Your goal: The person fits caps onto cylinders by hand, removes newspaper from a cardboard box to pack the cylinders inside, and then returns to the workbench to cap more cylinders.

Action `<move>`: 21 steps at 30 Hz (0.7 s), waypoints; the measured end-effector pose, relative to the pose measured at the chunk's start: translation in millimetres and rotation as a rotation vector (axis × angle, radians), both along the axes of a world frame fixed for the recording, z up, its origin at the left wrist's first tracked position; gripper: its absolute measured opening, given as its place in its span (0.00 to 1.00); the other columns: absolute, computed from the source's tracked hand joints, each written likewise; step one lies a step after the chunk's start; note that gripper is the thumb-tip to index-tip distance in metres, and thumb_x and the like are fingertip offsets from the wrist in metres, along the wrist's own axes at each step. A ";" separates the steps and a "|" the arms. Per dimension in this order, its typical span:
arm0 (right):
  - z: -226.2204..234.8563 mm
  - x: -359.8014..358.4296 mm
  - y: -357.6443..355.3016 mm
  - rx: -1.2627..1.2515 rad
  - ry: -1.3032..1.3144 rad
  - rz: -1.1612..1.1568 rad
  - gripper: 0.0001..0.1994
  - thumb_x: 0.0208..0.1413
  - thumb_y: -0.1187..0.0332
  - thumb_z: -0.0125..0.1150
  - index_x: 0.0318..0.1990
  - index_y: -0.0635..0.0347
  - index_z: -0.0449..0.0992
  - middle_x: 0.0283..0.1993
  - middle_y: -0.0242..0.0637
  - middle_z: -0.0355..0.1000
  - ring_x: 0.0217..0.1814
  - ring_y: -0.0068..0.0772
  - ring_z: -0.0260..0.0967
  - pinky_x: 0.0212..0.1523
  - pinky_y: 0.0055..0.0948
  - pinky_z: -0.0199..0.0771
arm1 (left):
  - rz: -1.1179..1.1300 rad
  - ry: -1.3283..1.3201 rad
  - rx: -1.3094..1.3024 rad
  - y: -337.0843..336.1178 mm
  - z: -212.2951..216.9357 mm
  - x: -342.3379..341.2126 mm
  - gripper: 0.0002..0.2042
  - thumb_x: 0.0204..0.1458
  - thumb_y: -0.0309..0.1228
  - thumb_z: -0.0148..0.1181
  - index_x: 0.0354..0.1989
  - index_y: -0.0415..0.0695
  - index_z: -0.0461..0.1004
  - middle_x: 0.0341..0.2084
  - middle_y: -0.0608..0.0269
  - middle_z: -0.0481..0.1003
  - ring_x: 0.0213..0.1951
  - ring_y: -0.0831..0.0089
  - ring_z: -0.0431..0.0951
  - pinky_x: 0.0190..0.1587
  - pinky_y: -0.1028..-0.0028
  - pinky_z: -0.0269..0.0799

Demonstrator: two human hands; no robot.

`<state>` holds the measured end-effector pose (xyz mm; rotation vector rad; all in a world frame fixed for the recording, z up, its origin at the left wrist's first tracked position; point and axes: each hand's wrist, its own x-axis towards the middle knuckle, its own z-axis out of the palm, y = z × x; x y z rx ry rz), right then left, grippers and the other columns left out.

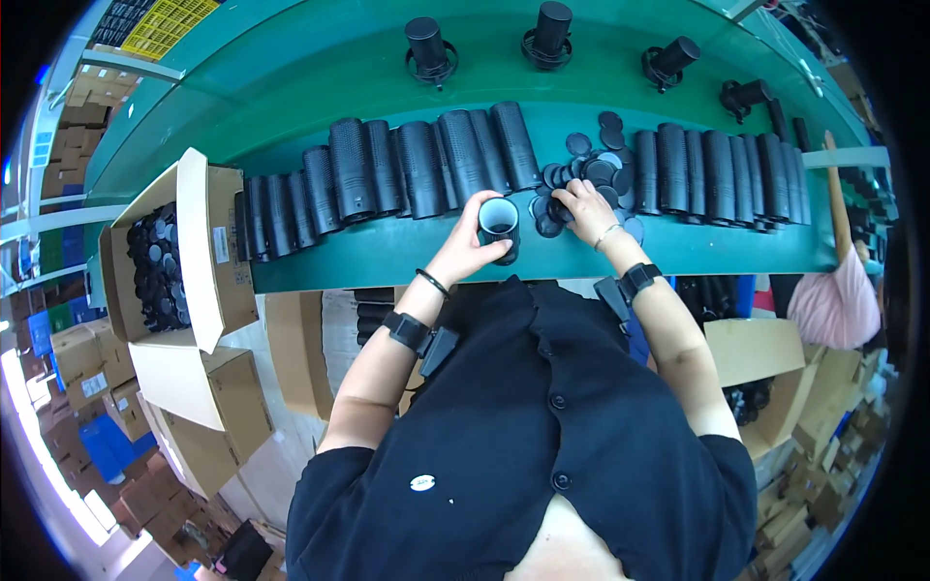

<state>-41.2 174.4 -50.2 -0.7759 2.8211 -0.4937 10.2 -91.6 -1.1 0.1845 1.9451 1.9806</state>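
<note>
Close to the bench's front edge, my left hand (473, 242) is wrapped round a short black tube (500, 219). The tube's open end faces up and shows a pale inner wall. To its right, my right hand (587, 208) has its fingertips closed on a black disc (559, 210) at the near side of a loose pile. That pile of black discs (601, 172) spreads behind and around the right hand, some overlapping. Behind my left hand stretches a row of black perforated tubes (421, 167). Another row of black tubes (719, 176) lies right of the discs.
Several black microphones in ring mounts (547, 37) stand at the back of the green bench (329, 273). An open carton (228, 242) of black discs is at the left. Another open carton (756, 347) sits below right. At the far right is another person's pink sleeve (838, 308).
</note>
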 end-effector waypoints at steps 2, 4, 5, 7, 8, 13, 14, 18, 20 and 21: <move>-7.8 -5.3 4.9 -0.026 -0.013 0.014 0.26 0.35 0.78 0.67 0.49 0.57 0.73 0.45 0.40 0.65 0.52 0.45 0.63 0.53 0.38 0.68 | 0.017 0.039 -0.077 2.3 4.4 0.3 0.32 0.42 0.25 0.67 0.56 0.45 0.58 0.47 0.62 0.67 0.52 0.73 0.66 0.56 0.71 0.62; -5.4 -7.9 6.8 -0.075 -0.036 -0.022 0.27 0.35 0.78 0.67 0.49 0.57 0.73 0.45 0.40 0.65 0.52 0.46 0.63 0.54 0.38 0.68 | 0.000 0.031 -0.133 2.1 5.4 0.3 0.32 0.43 0.28 0.69 0.57 0.46 0.59 0.45 0.64 0.67 0.51 0.73 0.66 0.56 0.72 0.62; -4.4 -9.1 7.4 -0.123 -0.062 -0.065 0.27 0.35 0.77 0.68 0.50 0.58 0.72 0.45 0.41 0.65 0.53 0.46 0.63 0.54 0.38 0.68 | 0.004 0.034 -0.133 2.4 6.3 1.0 0.32 0.43 0.28 0.69 0.57 0.46 0.59 0.45 0.64 0.67 0.51 0.73 0.66 0.56 0.72 0.62; -5.1 -9.5 9.1 -0.136 -0.077 -0.083 0.27 0.35 0.75 0.69 0.49 0.59 0.73 0.45 0.42 0.65 0.54 0.47 0.63 0.54 0.38 0.68 | -0.058 -0.089 -0.026 4.8 9.6 2.3 0.32 0.43 0.29 0.70 0.56 0.47 0.60 0.44 0.65 0.68 0.49 0.74 0.67 0.54 0.73 0.64; -6.0 -9.9 9.6 -0.150 -0.093 -0.102 0.27 0.35 0.73 0.70 0.49 0.59 0.73 0.45 0.43 0.65 0.54 0.48 0.63 0.55 0.38 0.67 | -0.059 -0.088 -0.025 6.2 6.7 2.0 0.32 0.43 0.29 0.70 0.56 0.47 0.60 0.44 0.65 0.68 0.49 0.74 0.67 0.54 0.73 0.64; -14.6 -13.1 7.7 -0.470 -0.087 -0.327 0.24 0.37 0.65 0.73 0.45 0.59 0.75 0.39 0.39 0.65 0.38 0.36 0.65 0.42 0.31 0.69 | 0.020 -0.019 0.042 14.1 -7.8 3.7 0.32 0.42 0.28 0.72 0.55 0.47 0.62 0.43 0.68 0.68 0.47 0.77 0.69 0.50 0.74 0.67; -13.3 -16.0 6.3 -0.529 -0.120 -0.437 0.23 0.37 0.63 0.74 0.44 0.59 0.76 0.37 0.37 0.64 0.33 0.31 0.64 0.37 0.28 0.69 | 0.021 -0.019 0.041 14.9 -8.9 4.1 0.32 0.42 0.28 0.72 0.55 0.47 0.62 0.43 0.68 0.68 0.47 0.77 0.69 0.50 0.74 0.67; -24.2 -27.5 10.0 -0.998 -0.322 -0.718 0.19 0.44 0.62 0.73 0.39 0.63 0.73 0.32 0.30 0.69 0.30 0.17 0.64 0.30 0.19 0.65 | -0.007 -0.052 -0.005 20.3 -7.2 -2.0 0.29 0.42 0.27 0.72 0.53 0.47 0.64 0.40 0.70 0.69 0.43 0.79 0.70 0.45 0.76 0.69; -21.0 -31.6 9.5 -1.074 -0.309 -0.771 0.16 0.46 0.64 0.72 0.37 0.61 0.72 0.30 0.28 0.71 0.31 0.16 0.66 0.30 0.18 0.64 | -0.036 -0.018 -0.047 21.4 -5.3 -4.3 0.28 0.42 0.26 0.71 0.52 0.46 0.65 0.39 0.70 0.70 0.41 0.80 0.70 0.43 0.76 0.69; -17.6 -33.3 9.4 -1.055 -0.342 -0.832 0.16 0.47 0.64 0.72 0.37 0.61 0.72 0.29 0.27 0.70 0.30 0.16 0.66 0.31 0.18 0.64 | -0.045 -0.038 -0.036 21.4 -3.9 -5.6 0.27 0.42 0.26 0.72 0.52 0.46 0.66 0.39 0.70 0.70 0.41 0.80 0.70 0.43 0.76 0.70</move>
